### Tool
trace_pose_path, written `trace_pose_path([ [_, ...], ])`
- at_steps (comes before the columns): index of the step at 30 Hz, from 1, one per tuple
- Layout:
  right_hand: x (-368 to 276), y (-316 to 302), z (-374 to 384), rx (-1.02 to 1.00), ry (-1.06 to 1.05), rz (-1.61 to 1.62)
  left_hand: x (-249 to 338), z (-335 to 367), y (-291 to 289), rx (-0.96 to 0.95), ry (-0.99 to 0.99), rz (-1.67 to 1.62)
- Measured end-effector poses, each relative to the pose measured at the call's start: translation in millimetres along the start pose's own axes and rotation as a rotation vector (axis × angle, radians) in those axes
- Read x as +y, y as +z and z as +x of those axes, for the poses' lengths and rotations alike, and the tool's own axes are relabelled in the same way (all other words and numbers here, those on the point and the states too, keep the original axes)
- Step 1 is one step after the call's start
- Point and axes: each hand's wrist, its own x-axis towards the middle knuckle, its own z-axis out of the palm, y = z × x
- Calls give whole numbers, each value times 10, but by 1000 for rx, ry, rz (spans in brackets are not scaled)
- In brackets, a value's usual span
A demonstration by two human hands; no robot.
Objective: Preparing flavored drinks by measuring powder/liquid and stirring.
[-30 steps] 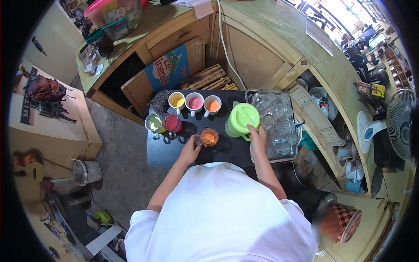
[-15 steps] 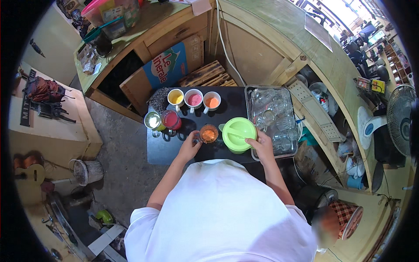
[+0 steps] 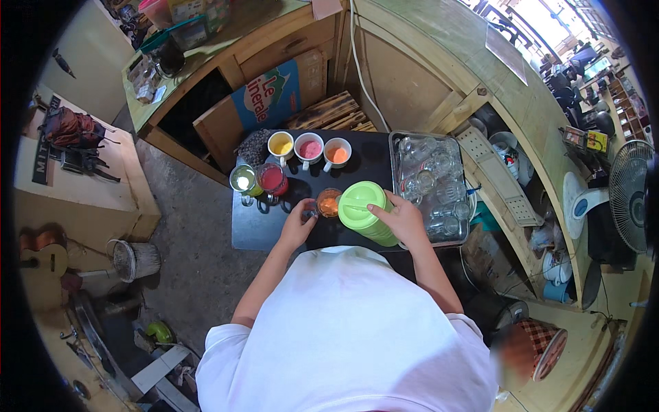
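Observation:
A light-green lidded pitcher [image 3: 365,206] is in my right hand [image 3: 403,221], whose fingers wrap its side with the thumb on the lid. It leans to the left, its top over the right edge of a glass mug [image 3: 329,204] with orange contents. My left hand [image 3: 298,223] pinches that mug's handle. Whether liquid is flowing cannot be made out. Left of it stand a glass mug of yellow-green drink [image 3: 243,180] and a glass mug of red drink [image 3: 272,180]. Behind them are white cups with yellow [image 3: 281,145], pink [image 3: 309,148] and orange [image 3: 337,152] contents.
A clear tray [image 3: 446,242] holding several upturned glass mugs lies at the right of the dark table [image 3: 254,232]. Wooden counters surround the far side, with a cardboard box [image 3: 268,96] leaning there. A white fan [image 3: 580,199] stands farther right.
The pitcher has gone from nearly upright to tilted leftward, its top now at the orange mug. My right hand moved with it; my left hand stays at the mug's handle.

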Motion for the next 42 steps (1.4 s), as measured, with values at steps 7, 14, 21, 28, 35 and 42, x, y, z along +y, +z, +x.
trace_pose_path([
  [7,-147,-35,-33,-46,-20,-89,51,-5,7,-13,-58,-61],
  [14,-173,-1,-36,-60,-69,-182,-54,14,24,-32,-33,-136],
  [21,-299,-21,-17,-106,-57,-242,-55,7,21,-52,-74,-131],
  [28,-404,-40,54,-164,-27,-294,20,-9,39,-15,-46,-82],
  [35,-464,-34,83,-181,-28,-385,21,-15,38,2,-47,-107],
  [42,-519,-36,84,-192,-11,-398,-45,-2,44,13,-30,-70],
])
